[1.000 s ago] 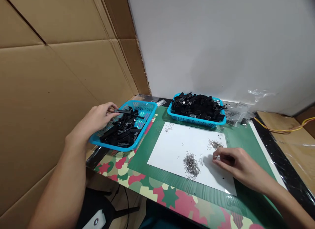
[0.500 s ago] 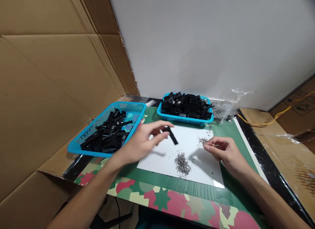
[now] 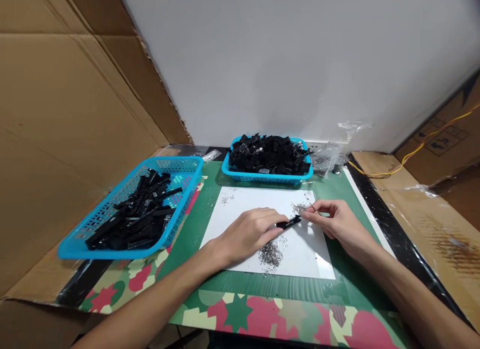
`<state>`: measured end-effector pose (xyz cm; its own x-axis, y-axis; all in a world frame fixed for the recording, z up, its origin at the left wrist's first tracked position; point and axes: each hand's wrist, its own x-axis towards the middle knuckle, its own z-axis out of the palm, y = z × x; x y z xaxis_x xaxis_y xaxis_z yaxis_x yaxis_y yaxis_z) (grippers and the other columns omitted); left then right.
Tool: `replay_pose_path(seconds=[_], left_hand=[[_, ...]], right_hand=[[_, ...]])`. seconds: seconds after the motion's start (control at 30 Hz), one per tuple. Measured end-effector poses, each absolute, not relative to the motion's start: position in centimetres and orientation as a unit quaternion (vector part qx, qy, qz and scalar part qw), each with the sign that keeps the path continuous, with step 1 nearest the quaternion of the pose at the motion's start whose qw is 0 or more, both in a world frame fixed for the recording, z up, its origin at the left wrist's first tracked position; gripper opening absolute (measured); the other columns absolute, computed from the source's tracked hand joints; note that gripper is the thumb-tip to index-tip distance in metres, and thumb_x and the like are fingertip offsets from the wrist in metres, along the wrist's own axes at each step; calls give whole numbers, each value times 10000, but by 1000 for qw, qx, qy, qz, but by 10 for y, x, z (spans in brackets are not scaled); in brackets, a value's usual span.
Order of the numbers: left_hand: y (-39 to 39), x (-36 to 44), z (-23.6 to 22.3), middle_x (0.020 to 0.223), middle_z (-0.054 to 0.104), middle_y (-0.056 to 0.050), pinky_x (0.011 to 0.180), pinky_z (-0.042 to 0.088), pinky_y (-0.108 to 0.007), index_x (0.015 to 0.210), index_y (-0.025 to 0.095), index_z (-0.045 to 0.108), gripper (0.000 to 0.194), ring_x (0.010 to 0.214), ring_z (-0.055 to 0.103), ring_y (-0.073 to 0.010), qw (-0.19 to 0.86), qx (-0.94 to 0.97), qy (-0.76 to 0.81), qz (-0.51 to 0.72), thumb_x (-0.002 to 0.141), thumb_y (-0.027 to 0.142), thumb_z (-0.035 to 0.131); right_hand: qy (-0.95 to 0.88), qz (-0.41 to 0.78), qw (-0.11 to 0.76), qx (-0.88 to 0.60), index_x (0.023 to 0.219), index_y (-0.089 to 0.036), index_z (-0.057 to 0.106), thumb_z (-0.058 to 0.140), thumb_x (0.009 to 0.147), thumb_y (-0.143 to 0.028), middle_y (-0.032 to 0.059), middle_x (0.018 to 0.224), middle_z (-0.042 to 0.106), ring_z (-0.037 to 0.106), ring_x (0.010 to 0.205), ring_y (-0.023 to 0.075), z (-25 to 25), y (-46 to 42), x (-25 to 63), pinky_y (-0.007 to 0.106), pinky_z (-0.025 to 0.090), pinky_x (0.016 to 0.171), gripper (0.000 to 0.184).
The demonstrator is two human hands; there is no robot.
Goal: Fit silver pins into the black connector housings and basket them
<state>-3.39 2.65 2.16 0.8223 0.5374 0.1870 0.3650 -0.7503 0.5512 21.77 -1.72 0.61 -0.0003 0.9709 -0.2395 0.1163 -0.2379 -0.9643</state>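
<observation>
My left hand is closed on a narrow black plastic part, held low over a white sheet. The free end of this part points right, close to my right fingertips. My right hand pinches a slim, dark metal tool; most of it is hidden by the fingers, so its kind is unclear. Just below my left hand lies a heap of small bent metal wire pieces. A smaller pile of such pieces sits beside my right fingertips, and a few more lie scattered at the sheet's far left.
A blue basket on the left holds long black parts. Another blue basket at the back is heaped with short black pieces. Clear plastic bags lie beside it. Cardboard walls the left, and a yellow cable runs along the right.
My left hand has moved right and down with the black part, bringing it near my right fingertips. The right hand stays in its pinch. The whole view has shifted slightly.
</observation>
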Motion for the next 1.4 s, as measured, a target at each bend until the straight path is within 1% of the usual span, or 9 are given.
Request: replay_pose_path(seconds=[0.23,0.57,0.7,0.8,0.93,1.03,1.17,1.3,1.4], left_hand=[[20,-32,2,1028,756,-94,853,553,-366,1232,123,687,246,951,679,-212,258,914,191,246,1029,237,605],[18,-27,-6,955,760,-120,835,562,-358,1194,69,716,258,901,684,-213,253,913,159,277,1027,232,606],[17,-27,-8,981,772,-113,848,568,-362,1203,100,723,250,915,687,-212,263,908,169,279,1032,235,601],[17,-27,-10,991,780,-115,839,574,-362,1216,110,728,256,912,692,-213,276,899,176,292,1023,235,617],[17,-27,-12,984,789,-114,829,575,-365,1217,119,738,258,903,691,-217,285,896,178,290,1017,238,628],[17,-28,-12,994,793,-116,822,573,-367,1212,104,738,256,898,688,-216,286,895,180,291,1013,226,632],[18,-29,-11,1006,797,-107,821,573,-368,1218,119,737,255,887,693,-206,294,890,191,291,1017,233,631],[19,-31,-10,1003,791,-96,829,573,-363,1226,139,735,255,906,697,-207,303,886,201,289,1015,246,639],[19,-31,-9,989,785,-94,826,577,-361,1226,137,734,256,908,694,-206,314,880,210,289,1011,242,645]], right_hand=[[-487,518,323,-625,639,-153,664,852,721,-491,-45,509,458,305,483,76,4,-17,217,259,190,478,395],[-517,452,289,-667,623,-153,682,821,730,-511,33,594,601,401,512,106,11,-21,214,265,264,469,398],[-543,396,285,-684,644,-146,719,778,753,-476,38,562,586,408,506,119,11,-25,208,270,264,459,352],[-563,369,292,-679,681,-127,747,751,778,-441,58,602,632,444,527,129,9,-27,205,270,291,473,329],[-568,351,296,-683,608,-132,701,752,784,-449,35,547,577,408,503,117,8,-28,202,267,278,461,366],[-556,355,289,-693,605,-138,707,762,773,-453,20,533,551,386,495,110,7,-27,203,263,268,457,362],[-560,392,262,-681,703,-127,779,764,778,-498,39,569,604,399,501,117,8,-23,209,261,271,447,379],[-595,416,232,-647,799,-136,822,737,830,-488,68,666,688,481,576,143,12,-19,217,269,348,502,363],[-614,404,221,-641,767,-151,808,676,884,-492,49,661,666,472,598,143,17,-19,219,275,340,526,384]])
